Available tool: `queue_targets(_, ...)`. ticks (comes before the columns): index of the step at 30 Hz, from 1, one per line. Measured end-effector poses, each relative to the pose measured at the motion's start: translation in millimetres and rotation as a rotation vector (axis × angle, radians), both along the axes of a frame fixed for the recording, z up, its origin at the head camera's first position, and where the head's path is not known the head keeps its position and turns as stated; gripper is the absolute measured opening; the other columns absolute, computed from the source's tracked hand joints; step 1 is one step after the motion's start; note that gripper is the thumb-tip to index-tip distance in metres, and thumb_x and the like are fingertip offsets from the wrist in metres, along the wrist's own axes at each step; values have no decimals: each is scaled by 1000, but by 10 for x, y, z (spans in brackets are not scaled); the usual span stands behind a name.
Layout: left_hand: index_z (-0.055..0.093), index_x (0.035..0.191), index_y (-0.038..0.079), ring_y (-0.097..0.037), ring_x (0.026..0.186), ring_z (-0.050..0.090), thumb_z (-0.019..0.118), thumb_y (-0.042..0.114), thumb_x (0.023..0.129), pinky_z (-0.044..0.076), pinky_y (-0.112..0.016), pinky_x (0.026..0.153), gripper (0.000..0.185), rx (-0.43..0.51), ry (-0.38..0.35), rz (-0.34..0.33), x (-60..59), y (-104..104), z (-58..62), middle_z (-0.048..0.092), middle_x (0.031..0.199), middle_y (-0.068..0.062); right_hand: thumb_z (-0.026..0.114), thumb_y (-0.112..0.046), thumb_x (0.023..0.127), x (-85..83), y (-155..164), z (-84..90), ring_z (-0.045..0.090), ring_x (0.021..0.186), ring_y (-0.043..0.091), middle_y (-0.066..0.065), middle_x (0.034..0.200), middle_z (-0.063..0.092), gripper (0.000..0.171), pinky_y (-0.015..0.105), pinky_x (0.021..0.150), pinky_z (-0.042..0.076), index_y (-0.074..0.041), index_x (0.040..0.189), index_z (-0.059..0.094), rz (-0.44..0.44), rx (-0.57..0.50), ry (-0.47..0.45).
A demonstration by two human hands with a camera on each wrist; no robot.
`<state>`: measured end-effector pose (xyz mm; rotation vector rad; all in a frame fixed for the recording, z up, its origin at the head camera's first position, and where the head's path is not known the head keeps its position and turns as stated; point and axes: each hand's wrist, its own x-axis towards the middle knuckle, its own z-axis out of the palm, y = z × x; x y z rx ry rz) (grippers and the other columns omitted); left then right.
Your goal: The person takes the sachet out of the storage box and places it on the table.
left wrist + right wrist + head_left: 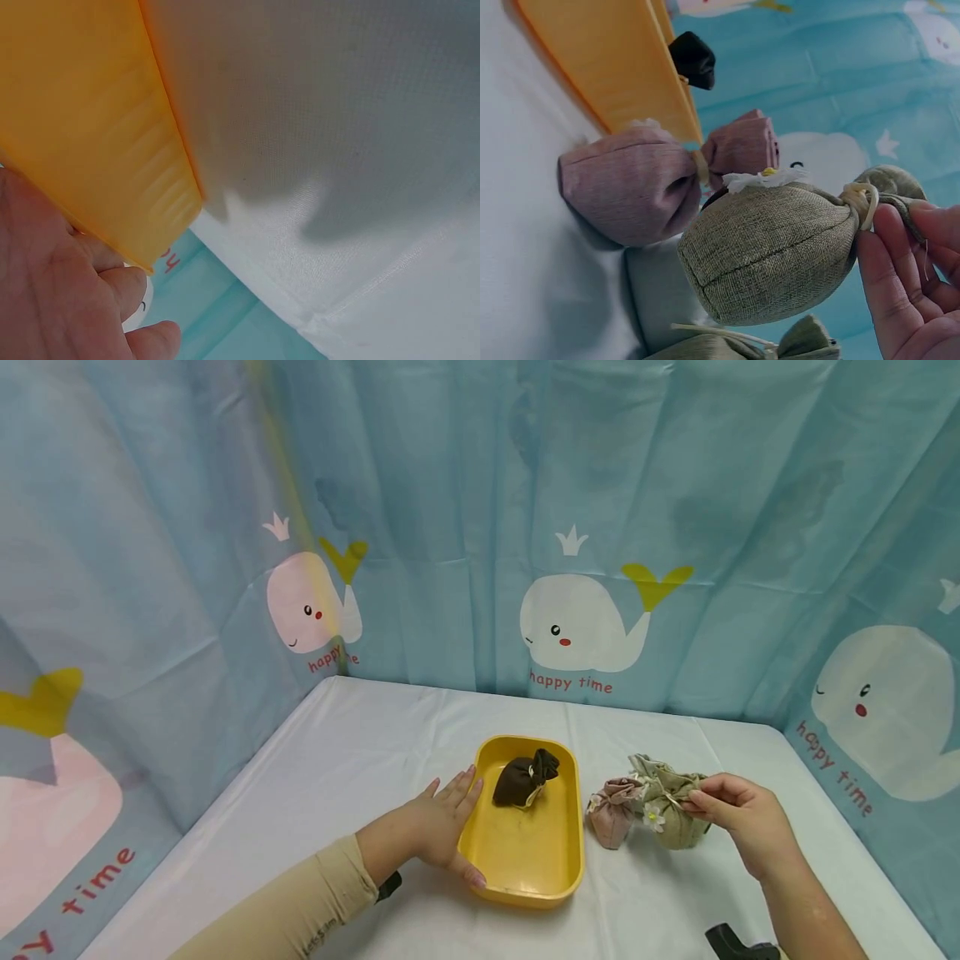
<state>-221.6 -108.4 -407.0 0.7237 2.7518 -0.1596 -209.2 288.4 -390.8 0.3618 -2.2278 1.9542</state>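
My right hand (742,822) pinches the gathered top of a green cloth pouch (681,828) between thumb and fingers. A cord ties the neck of this pouch (772,255), and a white flower with a yellow centre sits on its side. Close to its left stands a pink drawstring pouch (611,822). Resting along the left rim of a yellow tray (525,868), my left hand (438,822) has its fingers spread and fairly straight. A dark brown pouch (515,783) lies inside the tray, toward its far end.
Behind the held pouch, a paler pouch (642,766) is partly hidden. Another green pouch (712,349) shows at the bottom of the right wrist view. A white cloth (390,727) covers the table, with a blue whale-print curtain (450,527) around its back and sides.
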Motion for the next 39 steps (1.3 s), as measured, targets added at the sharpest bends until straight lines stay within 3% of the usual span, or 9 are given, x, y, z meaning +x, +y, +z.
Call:
queue_targets(14, 1, 148, 9, -22, 140, 0, 37, 94, 44, 11, -48, 110, 139, -13, 8, 3, 4, 0, 14, -8, 153, -10, 60, 1, 86, -105, -104, -227, 66, 71, 11, 0, 77, 63, 20, 25, 64, 54, 20, 90, 53, -70, 89, -116)
queue_targets(24, 0, 148, 10, -22, 140, 0, 36, 95, 43, 10, -48, 110, 140, -10, 10, 3, -8, 1, -17, -9, 153, -10, 58, -1, 88, -141, -129, -327, 66, 74, 12, 3, 81, 64, 17, 28, 68, 54, 16, 91, 55, -67, 129, -224)
queue_targets(33, 0, 148, 9, -23, 140, 0, 36, 95, 42, 10, -49, 110, 141, -6, -7, 3, -19, 1, -26, -9, 153, -11, 60, -7, 88, -145, -126, -281, 65, 74, 13, 4, 81, 65, 23, 31, 68, 54, 15, 96, 55, -57, 179, -219)
queue_targets(39, 1, 148, 10, -22, 140, 1, 37, 94, 43, 10, -48, 110, 140, 1, -2, 7, 0, 3, 2, -8, 153, -10, 62, -16, 88, -118, -86, -207, 62, 73, 10, -3, 79, 64, 28, 30, 67, 52, 11, 95, 58, -108, 240, -203)
